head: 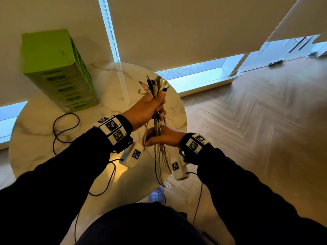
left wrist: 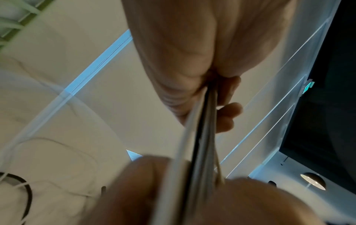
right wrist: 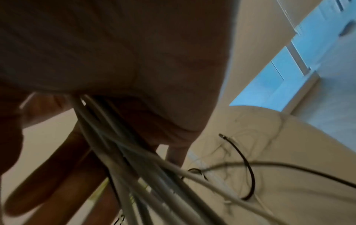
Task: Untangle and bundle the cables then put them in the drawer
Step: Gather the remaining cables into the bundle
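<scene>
Cables: a bunch of white, beige and black cables [head: 158, 128] held upright above the desk, their plug ends [head: 155, 84] fanned out above the upper fist, the loose lengths hanging down past the desk edge toward the floor.
Left hand: the left hand [head: 146, 108] is the upper one, fingers curled tight round the bunch just below the plugs; the left wrist view shows the strands [left wrist: 200, 137] running out of its closed fingers.
Right hand: the right hand [head: 163, 136] sits just below the left, fingers wrapped round the same bunch; in the right wrist view the cables [right wrist: 123, 152] spill out from under the palm.
Drawer unit: a green stack of small drawers [head: 60, 71] stands upright at the far left of the desk, well apart from the hands; all its drawers look pushed in.
Desk: a round, marble-patterned desk [head: 106, 80] under both hands.
Other wire: a thin dark wire [head: 62, 128] loops on the desk at left, near the drawer unit's foot.
Wrists: bands with black-and-white markers [head: 113, 129] on both wrists, over dark sleeves.
Floor: herringbone wood floor [head: 256, 121] to the right of the desk.
</scene>
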A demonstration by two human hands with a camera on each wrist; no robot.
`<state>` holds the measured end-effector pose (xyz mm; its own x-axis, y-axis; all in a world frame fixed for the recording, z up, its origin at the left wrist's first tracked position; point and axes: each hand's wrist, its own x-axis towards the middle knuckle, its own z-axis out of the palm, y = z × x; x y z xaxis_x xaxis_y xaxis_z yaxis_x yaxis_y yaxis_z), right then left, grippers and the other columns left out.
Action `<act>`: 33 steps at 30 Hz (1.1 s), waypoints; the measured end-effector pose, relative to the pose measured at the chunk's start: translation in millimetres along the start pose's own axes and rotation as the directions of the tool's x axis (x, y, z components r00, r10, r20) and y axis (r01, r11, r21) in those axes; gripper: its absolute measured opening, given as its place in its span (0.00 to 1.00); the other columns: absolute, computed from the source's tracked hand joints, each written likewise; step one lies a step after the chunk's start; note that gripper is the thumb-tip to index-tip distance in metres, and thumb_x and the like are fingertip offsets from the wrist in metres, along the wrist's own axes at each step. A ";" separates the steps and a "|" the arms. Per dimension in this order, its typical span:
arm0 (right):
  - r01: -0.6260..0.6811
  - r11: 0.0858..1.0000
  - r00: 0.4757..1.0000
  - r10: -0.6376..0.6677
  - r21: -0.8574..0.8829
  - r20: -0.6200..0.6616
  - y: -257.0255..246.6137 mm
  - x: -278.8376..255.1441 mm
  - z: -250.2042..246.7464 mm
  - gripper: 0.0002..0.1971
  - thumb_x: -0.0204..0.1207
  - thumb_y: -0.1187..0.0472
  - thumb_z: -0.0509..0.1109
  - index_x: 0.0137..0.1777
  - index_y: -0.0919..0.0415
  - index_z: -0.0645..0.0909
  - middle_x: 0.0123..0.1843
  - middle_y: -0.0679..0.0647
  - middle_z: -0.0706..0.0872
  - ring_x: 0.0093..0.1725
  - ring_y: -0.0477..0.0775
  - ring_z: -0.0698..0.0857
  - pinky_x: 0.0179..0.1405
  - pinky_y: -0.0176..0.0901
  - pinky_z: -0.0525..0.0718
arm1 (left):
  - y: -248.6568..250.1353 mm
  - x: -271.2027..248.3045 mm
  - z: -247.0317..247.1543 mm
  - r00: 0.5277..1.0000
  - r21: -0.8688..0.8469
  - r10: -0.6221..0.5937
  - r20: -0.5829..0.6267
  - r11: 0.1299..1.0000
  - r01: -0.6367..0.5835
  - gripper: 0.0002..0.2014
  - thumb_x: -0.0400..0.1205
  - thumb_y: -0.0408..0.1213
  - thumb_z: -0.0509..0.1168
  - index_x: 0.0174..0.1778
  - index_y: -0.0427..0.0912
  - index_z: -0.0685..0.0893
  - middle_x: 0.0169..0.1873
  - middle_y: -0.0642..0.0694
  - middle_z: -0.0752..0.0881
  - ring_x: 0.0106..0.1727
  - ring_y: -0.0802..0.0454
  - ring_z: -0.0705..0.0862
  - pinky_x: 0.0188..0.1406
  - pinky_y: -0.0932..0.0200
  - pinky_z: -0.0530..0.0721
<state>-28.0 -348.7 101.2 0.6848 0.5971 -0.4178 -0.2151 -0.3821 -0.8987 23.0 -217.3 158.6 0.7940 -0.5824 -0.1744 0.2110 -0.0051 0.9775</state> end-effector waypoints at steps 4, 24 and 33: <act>-0.036 0.960 0.996 0.013 0.277 0.083 8.2 -13.6 0.6 0.17 0.78 0.61 0.69 0.62 0.74 0.80 0.48 0.67 0.88 0.55 0.68 0.87 0.61 0.46 0.82 | -5.4 -5.3 -10.5 1.000 -0.078 -0.009 -0.023 0.997 0.007 0.18 0.93 0.46 0.52 0.38 0.42 0.71 0.25 0.52 0.67 0.28 0.50 0.76 0.42 0.49 0.86; -0.574 0.747 0.749 0.315 -0.334 -0.583 44.3 -54.8 -63.4 0.17 0.78 0.50 0.69 0.32 0.61 0.84 0.28 0.56 0.88 0.34 0.57 0.90 0.45 0.50 0.88 | 23.4 -11.3 -14.7 0.981 -0.517 0.059 -0.183 0.843 -0.147 0.16 0.92 0.39 0.54 0.37 0.44 0.70 0.30 0.49 0.68 0.31 0.53 0.72 0.56 0.50 0.84; -0.303 0.758 0.930 0.103 -0.578 -0.353 76.2 -19.7 46.4 0.27 0.81 0.51 0.65 0.75 0.53 0.58 0.39 0.57 0.87 0.37 0.59 0.88 0.40 0.61 0.90 | 21.8 1.4 -32.3 0.857 -0.464 -0.041 -0.513 0.853 -0.237 0.12 0.90 0.44 0.60 0.41 0.50 0.70 0.32 0.54 0.67 0.27 0.59 0.67 0.32 0.62 0.72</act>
<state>-90.2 -356.9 34.8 0.8604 0.2673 -0.4338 0.0318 -0.8778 -0.4779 47.2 -191.9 175.8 0.9646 -0.0816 -0.2507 0.2565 0.5112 0.8203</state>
